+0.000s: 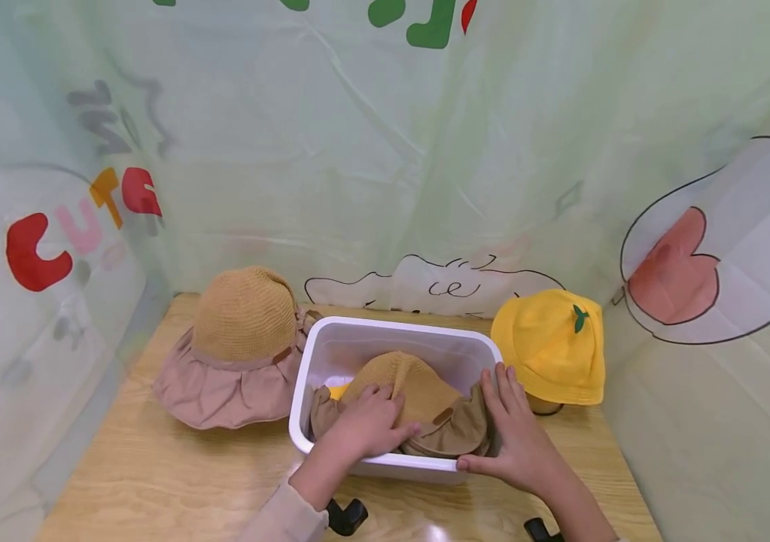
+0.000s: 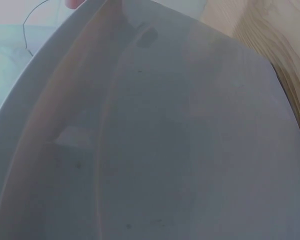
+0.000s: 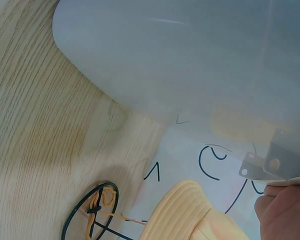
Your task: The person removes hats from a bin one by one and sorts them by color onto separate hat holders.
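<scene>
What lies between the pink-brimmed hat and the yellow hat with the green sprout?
The white bin, with a tan hat inside; the left hand rests on that hat, and the right hand on the bin's rim. The head view shows it.

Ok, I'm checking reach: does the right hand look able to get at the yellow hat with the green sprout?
Likely yes: the right hand rests on the white tub's rim just beside the yellow hat, with nothing visible in between.

1. Desk (image 1: 195,474) across the lower frame; printed curtain (image 1: 330,188) behind.
2. Tub (image 1: 405,324) on the desk, lower centre.
3. Sun hat (image 1: 428,391) inside the tub, beneath the left hand (image 1: 371,421).
4. Second hat (image 1: 245,324) left of the tub.
5. Cap (image 1: 540,346) right, just beyond the right hand (image 1: 520,433).
</scene>
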The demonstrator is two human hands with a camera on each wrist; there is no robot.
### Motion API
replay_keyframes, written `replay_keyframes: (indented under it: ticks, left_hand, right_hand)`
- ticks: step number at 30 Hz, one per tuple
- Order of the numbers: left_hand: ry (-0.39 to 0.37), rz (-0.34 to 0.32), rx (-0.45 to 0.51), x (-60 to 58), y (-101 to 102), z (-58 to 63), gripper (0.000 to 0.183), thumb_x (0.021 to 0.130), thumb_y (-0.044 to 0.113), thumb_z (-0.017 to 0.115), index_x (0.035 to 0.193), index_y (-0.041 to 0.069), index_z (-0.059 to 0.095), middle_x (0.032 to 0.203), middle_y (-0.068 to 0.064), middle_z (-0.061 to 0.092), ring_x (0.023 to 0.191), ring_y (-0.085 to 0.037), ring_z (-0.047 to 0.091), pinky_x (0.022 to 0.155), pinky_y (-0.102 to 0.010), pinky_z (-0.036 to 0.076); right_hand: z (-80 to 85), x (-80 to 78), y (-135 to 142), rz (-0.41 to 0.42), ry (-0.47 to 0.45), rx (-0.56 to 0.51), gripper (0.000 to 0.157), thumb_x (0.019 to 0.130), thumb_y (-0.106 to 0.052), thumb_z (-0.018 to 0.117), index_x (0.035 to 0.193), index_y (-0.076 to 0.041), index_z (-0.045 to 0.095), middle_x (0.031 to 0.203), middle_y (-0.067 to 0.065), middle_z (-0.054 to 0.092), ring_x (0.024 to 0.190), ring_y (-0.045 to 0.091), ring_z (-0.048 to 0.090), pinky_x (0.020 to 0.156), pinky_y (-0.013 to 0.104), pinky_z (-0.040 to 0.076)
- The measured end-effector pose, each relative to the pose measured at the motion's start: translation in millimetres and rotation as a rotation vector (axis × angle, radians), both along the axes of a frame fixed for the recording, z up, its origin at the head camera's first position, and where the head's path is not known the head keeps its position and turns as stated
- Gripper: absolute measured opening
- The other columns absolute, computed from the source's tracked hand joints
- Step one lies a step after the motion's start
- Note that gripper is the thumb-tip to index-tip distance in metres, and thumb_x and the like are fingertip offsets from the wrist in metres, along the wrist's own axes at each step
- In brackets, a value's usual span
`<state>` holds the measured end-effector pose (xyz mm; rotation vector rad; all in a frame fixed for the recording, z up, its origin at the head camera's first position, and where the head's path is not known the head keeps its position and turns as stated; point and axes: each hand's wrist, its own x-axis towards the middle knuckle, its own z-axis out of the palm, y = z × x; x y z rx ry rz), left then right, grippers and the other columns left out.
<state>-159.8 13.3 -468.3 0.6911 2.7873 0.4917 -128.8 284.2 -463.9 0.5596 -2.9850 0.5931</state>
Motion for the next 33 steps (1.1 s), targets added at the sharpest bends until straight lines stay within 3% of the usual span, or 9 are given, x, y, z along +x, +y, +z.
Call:
replay_keyframes:
  ticks: [8,12,14,16,18,21,24,27,33]
  left_hand:
    - [0.213,-0.008,0.067,-3.1,0.0,-4.7,0.039,0.102,0.034,0.055,0.128,0.008,0.067,0.138,-0.011,0.061,0.123,-0.03,0.059,0.101,-0.042,0.05]
    - [0.353,0.004,0.112,-6.6,1.1,-6.1,0.016,0.097,0.022,0.063,0.102,0.012,0.074,0.119,-0.005,0.072,0.096,-0.026,0.07,0.077,-0.039,0.057]
    - [0.407,0.029,0.143,-8.1,1.7,-5.8,0.01,0.095,0.021,0.066,0.091,0.015,0.073,0.107,-0.002,0.075,0.082,-0.024,0.071,0.066,-0.037,0.055]
    - [0.449,0.058,0.186,-8.8,1.3,-5.2,0.01,0.093,0.02,0.07,0.083,0.017,0.071,0.091,0.003,0.074,0.072,-0.021,0.069,0.058,-0.035,0.052]
    - [0.473,0.091,0.238,-8.0,0.0,-3.9,0.009,0.09,0.02,0.072,0.082,0.017,0.073,0.085,0.005,0.073,0.07,-0.019,0.069,0.058,-0.034,0.052]
    - [0.489,0.139,0.321,-5.9,-1.4,-1.7,0.007,0.089,0.023,0.075,0.085,0.017,0.076,0.081,0.008,0.072,0.074,-0.015,0.07,0.063,-0.033,0.054]
    - [0.519,0.184,0.383,-5.0,-2.3,-0.6,0.011,0.088,0.026,0.076,0.094,0.017,0.079,0.089,0.007,0.076,0.081,-0.013,0.072,0.069,-0.033,0.057]
    - [0.573,0.212,0.416,-3.9,-3.1,0.2,0.013,0.088,0.025,0.077,0.098,0.017,0.08,0.093,0.007,0.077,0.083,-0.01,0.073,0.071,-0.032,0.058]
    - [0.664,0.299,0.429,-2.6,-2.6,5.6,0.023,0.085,0.019,0.078,0.108,0.023,0.078,0.088,0.01,0.077,0.071,-0.006,0.07,0.058,-0.026,0.055]
  right_hand:
    - [-2.0,-0.9,0.4,0.014,0.037,0.004,0.136,0.066,-0.067,0.081,0.161,-0.012,0.002,0.165,0.025,0.001,0.152,0.045,-0.001,0.121,0.031,-0.011]
    - [-3.4,-0.6,0.8,0.021,0.051,-0.01,0.135,0.066,-0.066,0.081,0.161,-0.009,0.003,0.165,0.025,0.002,0.152,0.044,-0.001,0.116,0.022,-0.013]
    - [-3.8,-0.6,1.4,0.021,0.056,-0.022,0.134,0.066,-0.064,0.081,0.161,-0.008,0.004,0.165,0.024,0.002,0.152,0.044,-0.001,0.117,0.022,-0.013]
    - [-3.8,-0.7,1.8,0.017,0.047,-0.037,0.134,0.066,-0.063,0.082,0.161,-0.009,0.004,0.166,0.023,0.002,0.152,0.043,-0.002,0.12,0.029,-0.009]
    - [-4.7,-1.3,1.5,0.018,0.042,-0.051,0.135,0.066,-0.062,0.083,0.161,-0.009,0.004,0.166,0.022,0.001,0.152,0.044,-0.002,0.123,0.038,-0.004]
    - [-6.0,-0.8,1.6,0.019,0.035,-0.055,0.135,0.066,-0.063,0.082,0.161,-0.009,0.003,0.166,0.021,0.0,0.152,0.042,-0.003,0.123,0.039,-0.004]
    - [-6.4,-0.6,1.5,0.031,0.052,-0.06,0.135,0.066,-0.063,0.082,0.161,-0.009,0.002,0.166,0.023,0.001,0.152,0.043,-0.002,0.119,0.026,-0.01]
    - [-6.6,-0.5,2.1,0.039,0.063,-0.07,0.136,0.066,-0.063,0.082,0.161,-0.01,0.0,0.166,0.023,0.002,0.152,0.044,-0.001,0.117,0.022,-0.011]
    - [-7.3,-0.4,4.8,0.03,0.069,-0.081,0.135,0.068,-0.061,0.081,0.16,-0.01,-0.002,0.166,0.022,0.002,0.153,0.039,-0.003,0.115,0.017,-0.01]
